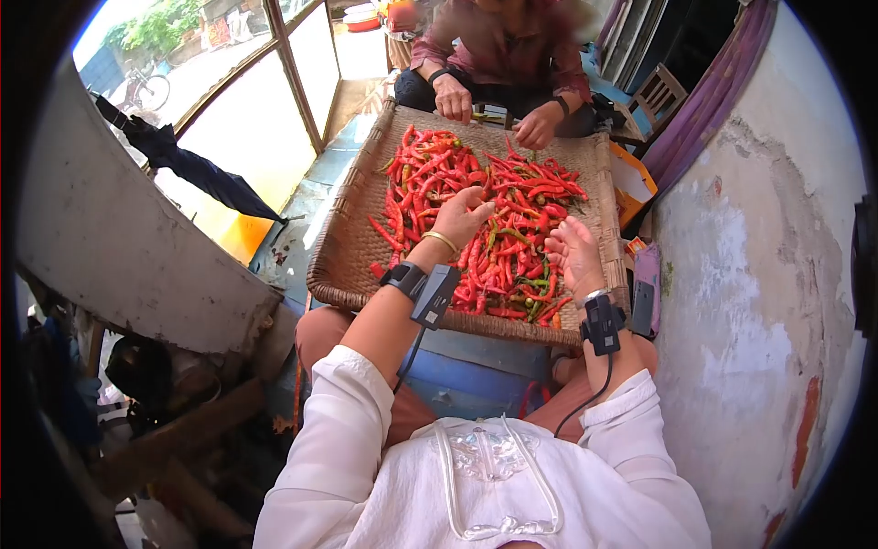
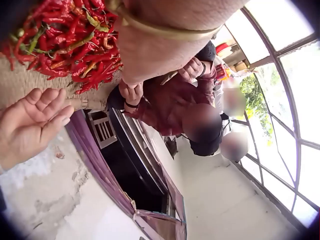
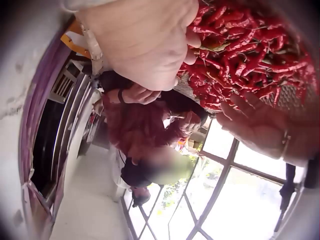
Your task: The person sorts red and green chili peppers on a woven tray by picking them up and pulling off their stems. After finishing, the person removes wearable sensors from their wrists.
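A heap of red chili peppers (image 1: 512, 220), with some green and orange ones mixed in, lies in a shallow woven wicker tray (image 1: 352, 247). My left hand (image 1: 460, 220) is over the middle of the heap, its fingers loosely extended; in the right wrist view this left hand (image 3: 255, 125) shows nothing in it. At the heap's right edge is my right hand (image 1: 574, 256), palm turned inward. The left wrist view shows the same right hand (image 2: 32, 125) with fingers loosely bent and no pepper in them.
Across the tray sits a person in a dark red shirt (image 1: 498, 55), both hands near the far rim. A folded umbrella (image 1: 206, 169) leans by the window at left. To the right are an orange box (image 1: 631, 183), a phone (image 1: 644, 306) and a peeling wall (image 1: 732, 274).
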The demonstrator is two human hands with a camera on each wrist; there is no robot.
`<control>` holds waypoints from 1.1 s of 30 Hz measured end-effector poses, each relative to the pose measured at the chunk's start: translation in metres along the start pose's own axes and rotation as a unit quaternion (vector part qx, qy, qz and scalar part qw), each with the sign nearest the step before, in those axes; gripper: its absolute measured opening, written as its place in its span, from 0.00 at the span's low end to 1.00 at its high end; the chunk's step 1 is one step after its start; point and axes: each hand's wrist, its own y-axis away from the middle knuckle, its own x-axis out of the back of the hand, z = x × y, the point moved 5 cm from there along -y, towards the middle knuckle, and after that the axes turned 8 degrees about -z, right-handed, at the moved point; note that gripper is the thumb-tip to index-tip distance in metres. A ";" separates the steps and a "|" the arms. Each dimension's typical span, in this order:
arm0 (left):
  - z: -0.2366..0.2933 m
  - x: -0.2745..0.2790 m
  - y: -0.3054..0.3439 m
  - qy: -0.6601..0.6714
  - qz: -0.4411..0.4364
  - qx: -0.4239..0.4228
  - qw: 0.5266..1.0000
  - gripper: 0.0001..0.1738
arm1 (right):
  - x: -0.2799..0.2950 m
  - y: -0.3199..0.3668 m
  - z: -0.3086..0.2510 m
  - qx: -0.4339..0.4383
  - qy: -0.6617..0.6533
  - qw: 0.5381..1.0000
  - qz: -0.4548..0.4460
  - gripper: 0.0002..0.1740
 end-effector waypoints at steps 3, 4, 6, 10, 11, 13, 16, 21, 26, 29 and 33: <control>-0.014 -0.012 0.005 0.110 0.013 0.044 0.993 0.19 | -0.061 0.047 0.018 0.038 0.179 0.970 -0.160 0.11; -0.023 -0.016 0.012 0.212 0.025 0.086 0.973 0.19 | -0.081 0.066 0.021 0.082 0.211 0.952 -0.205 0.10; -0.027 -0.020 0.022 0.237 0.040 0.106 0.965 0.18 | -0.107 0.094 0.029 0.190 0.346 0.887 -0.238 0.12; -0.046 -0.015 0.036 0.307 0.125 0.124 0.935 0.12 | -0.127 0.137 0.045 0.281 0.329 0.871 -0.234 0.19; -0.048 -0.011 0.038 0.302 0.142 0.124 0.934 0.11 | -0.128 0.143 0.047 0.258 0.333 0.876 -0.235 0.20; -0.053 -0.003 0.040 0.287 0.180 0.115 0.934 0.08 | -0.129 0.152 0.054 0.241 0.337 0.879 -0.238 0.21; -0.058 -0.006 0.051 0.289 0.206 0.100 0.930 0.05 | -0.123 0.161 0.079 0.085 0.169 0.942 -0.279 0.18; -0.060 -0.008 0.051 0.284 0.225 0.070 0.929 0.04 | -0.134 0.176 0.085 -0.024 0.085 0.925 -0.369 0.09; -0.057 0.004 0.051 0.315 0.269 0.048 0.909 0.06 | -0.127 0.165 0.086 0.040 0.066 0.955 -0.285 0.09; -0.049 0.008 0.059 0.310 0.290 0.071 0.903 0.05 | -0.122 0.156 0.086 0.053 0.053 0.968 -0.238 0.12; -0.050 0.004 0.064 0.310 0.299 0.061 0.900 0.05 | -0.128 0.161 0.085 0.028 0.103 0.952 -0.286 0.13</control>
